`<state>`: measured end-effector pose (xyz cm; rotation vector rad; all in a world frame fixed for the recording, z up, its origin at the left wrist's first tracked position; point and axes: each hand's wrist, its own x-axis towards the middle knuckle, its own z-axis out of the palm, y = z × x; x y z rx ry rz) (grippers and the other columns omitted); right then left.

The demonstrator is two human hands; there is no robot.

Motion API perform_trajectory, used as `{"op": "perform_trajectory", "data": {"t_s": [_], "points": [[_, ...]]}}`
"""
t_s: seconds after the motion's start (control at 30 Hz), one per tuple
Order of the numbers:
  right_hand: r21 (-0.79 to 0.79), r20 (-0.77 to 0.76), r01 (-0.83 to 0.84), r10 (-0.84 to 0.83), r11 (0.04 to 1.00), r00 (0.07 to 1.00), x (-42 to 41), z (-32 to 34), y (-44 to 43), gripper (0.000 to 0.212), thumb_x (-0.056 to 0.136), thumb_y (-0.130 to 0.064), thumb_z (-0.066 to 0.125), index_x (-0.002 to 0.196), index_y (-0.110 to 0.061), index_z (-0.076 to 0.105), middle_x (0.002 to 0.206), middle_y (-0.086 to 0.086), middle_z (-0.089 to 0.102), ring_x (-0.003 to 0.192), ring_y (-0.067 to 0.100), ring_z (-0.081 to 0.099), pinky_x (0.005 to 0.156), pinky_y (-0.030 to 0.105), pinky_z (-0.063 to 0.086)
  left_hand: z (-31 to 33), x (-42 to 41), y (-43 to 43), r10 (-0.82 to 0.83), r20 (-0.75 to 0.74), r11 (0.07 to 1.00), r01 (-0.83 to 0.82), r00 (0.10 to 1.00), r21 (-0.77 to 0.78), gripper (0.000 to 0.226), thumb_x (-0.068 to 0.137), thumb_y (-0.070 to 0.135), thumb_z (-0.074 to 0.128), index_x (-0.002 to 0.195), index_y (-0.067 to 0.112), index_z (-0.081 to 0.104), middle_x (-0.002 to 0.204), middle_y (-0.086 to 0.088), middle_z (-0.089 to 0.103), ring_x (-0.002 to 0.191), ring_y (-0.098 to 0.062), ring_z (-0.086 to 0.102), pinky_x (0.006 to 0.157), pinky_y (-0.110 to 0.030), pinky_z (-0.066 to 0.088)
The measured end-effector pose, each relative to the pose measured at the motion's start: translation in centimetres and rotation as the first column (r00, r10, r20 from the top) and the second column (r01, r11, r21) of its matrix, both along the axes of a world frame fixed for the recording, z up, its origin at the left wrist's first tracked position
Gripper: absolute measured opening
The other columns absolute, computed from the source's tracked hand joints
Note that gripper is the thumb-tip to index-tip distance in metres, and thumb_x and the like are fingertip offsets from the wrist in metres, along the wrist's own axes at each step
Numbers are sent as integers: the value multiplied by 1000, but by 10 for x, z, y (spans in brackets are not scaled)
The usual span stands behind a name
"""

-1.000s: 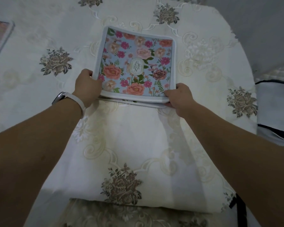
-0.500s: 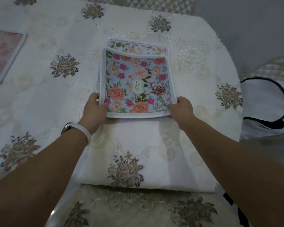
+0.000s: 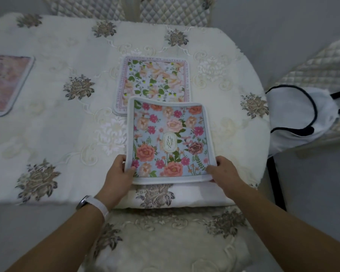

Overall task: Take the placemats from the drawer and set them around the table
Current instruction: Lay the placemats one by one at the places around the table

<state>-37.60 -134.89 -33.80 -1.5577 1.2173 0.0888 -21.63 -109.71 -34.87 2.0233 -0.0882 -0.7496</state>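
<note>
Between both hands | blue placemat (image 3: 169, 140) | left fingers (image 3: 130, 171), right fingers (image 3: 211, 169) pinch near corners

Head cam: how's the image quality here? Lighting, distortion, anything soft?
Head view: dim, flat, bluish light with no glare and only faint shadows; wide-angle bend curves the table edge and stretches the forearms at the bottom; the blue floral placemat held by the left hand and right hand is sharp, its "GARDEN" label readable; the pink placemat at the left edge looks soft and washed out.
</note>
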Motion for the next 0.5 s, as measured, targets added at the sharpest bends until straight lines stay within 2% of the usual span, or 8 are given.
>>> {"op": "perform_trajectory", "data": {"t_s": [0.13, 0.23, 0.33, 0.5], "points": [[-23, -62, -12, 11, 1000, 998, -22, -1, 9, 6, 86, -13, 64, 92, -13, 61, 93, 6, 66, 85, 23, 66, 75, 43, 60, -5, -15, 18, -113, 20, 992, 111, 993, 61, 13, 94, 11, 57, 103, 19, 51, 98, 3, 64, 91, -21, 64, 68, -29, 51], [-16, -113, -37, 35, 999, 993, -31, -2, 13, 10, 83, -10, 65, 93, -10, 63, 95, 9, 67, 87, 26, 66, 76, 45, 60, -5, -19, 27, -157, -28, 983, 158, 987, 89, 20, 92, 9, 59, 108, 19, 53, 101, 5, 63, 95, -20, 62, 76, -33, 51], [26, -157, -43, 46, 999, 987, -34, 2, 17, 16, 82, -5, 65, 98, -5, 64, 99, 11, 66, 87, 26, 65, 70, 40, 61, -3, -16, 34, -199, -87, 970, 209, 976, 124, 25, 90, 10, 62, 112, 20, 55, 104, 2, 64, 94, -20, 62, 80, -40, 54], [40, -249, -83, 90, 996, 964, -37, 8, 20, 16, 79, -3, 70, 95, -5, 65, 97, 11, 66, 86, 28, 65, 61, 35, 60, 1, -12, 40, -286, -94, 935, 300, 953, 189, 21, 88, 13, 65, 107, 17, 57, 101, 0, 64, 92, -19, 62, 81, -38, 52]]}}
